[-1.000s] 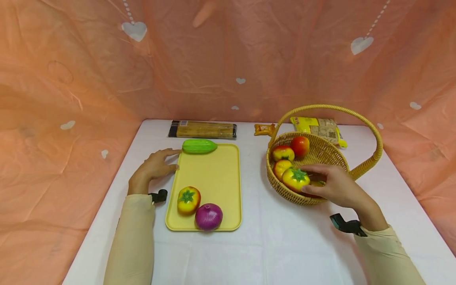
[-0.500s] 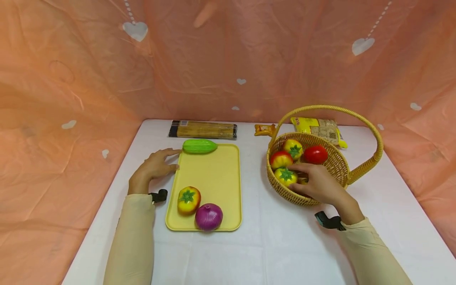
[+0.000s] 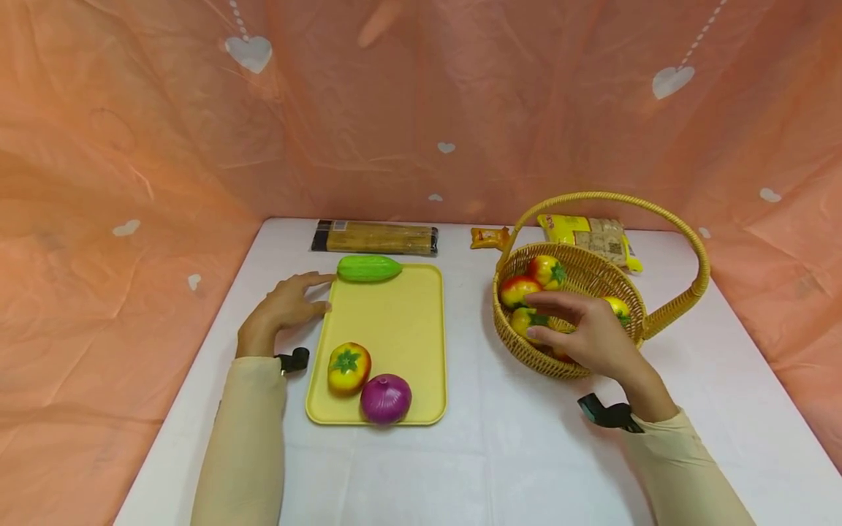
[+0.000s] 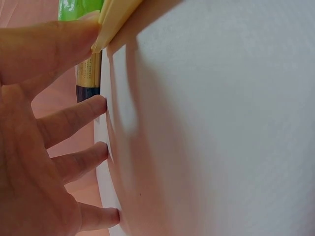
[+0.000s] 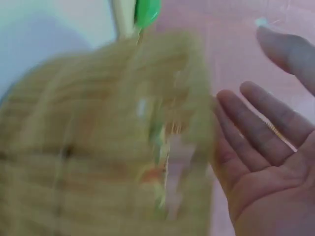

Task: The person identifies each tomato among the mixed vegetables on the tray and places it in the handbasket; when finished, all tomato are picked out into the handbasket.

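Observation:
My left hand (image 3: pixel 283 307) rests at the left edge of the yellow tray (image 3: pixel 388 318), its thumb (image 4: pixel 54 46) at the rim and its other fingers spread on the table. On the tray lie a green ridged vegetable (image 3: pixel 368 269), a yellow-red fruit (image 3: pixel 349 368) with a green star-shaped cap, and a purple onion (image 3: pixel 386 399). Over the wicker basket (image 3: pixel 539 361) my right hand (image 3: pixel 595 332) has extended fingers and nothing between them. Near its fingertips is a capped yellow fruit (image 3: pixel 524 321). More such fruit (image 3: pixel 547 272) lies in the basket, partly hidden by the hand.
A tall handle (image 3: pixel 687 241) arches over the basket. Behind stand a yellow packet (image 3: pixel 585 234) and a small orange packet (image 3: pixel 488 238). A flat pack of noodle-like sticks (image 3: pixel 375 238) lies behind the tray. A pink curtain (image 3: pixel 421 109) borders the white table (image 3: pixel 421 482).
My right hand has moved left over the basket, and its fingers have spread off the fruit. The fruits inside have rolled, one to the right side. My left hand and the tray stay put.

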Motion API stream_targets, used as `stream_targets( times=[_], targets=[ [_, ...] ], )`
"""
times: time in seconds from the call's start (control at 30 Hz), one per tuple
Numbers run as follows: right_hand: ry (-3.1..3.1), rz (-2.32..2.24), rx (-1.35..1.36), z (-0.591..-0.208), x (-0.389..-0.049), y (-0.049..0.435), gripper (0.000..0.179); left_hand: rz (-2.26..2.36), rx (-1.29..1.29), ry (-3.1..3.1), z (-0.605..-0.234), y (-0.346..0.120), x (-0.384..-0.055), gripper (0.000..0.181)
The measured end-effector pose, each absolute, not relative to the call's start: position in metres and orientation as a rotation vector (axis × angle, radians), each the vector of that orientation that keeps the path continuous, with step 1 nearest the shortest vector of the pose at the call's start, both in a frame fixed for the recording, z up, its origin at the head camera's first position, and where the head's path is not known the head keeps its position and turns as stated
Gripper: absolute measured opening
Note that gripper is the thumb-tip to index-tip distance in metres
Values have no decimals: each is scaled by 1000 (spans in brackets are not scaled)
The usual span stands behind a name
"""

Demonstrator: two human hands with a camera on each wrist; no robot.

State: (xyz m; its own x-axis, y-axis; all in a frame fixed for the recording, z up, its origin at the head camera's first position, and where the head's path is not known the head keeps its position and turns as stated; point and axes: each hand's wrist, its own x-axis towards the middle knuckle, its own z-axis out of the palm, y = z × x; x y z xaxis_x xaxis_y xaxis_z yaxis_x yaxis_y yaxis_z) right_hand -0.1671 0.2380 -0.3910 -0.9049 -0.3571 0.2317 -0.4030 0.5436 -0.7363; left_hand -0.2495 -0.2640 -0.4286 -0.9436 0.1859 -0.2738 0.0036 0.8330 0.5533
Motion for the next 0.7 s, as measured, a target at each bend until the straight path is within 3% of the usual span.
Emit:
stream_targets(
  times=[0.33,0.7],
  targets=[
    [-2666,1646,907,-392,-172,178,44,819,155,2701,-429,-264,-251,65],
    [-2678,1836,1255,-417,-197,92,48,813,168,2711,-429,-264,-250,65]
  ],
)
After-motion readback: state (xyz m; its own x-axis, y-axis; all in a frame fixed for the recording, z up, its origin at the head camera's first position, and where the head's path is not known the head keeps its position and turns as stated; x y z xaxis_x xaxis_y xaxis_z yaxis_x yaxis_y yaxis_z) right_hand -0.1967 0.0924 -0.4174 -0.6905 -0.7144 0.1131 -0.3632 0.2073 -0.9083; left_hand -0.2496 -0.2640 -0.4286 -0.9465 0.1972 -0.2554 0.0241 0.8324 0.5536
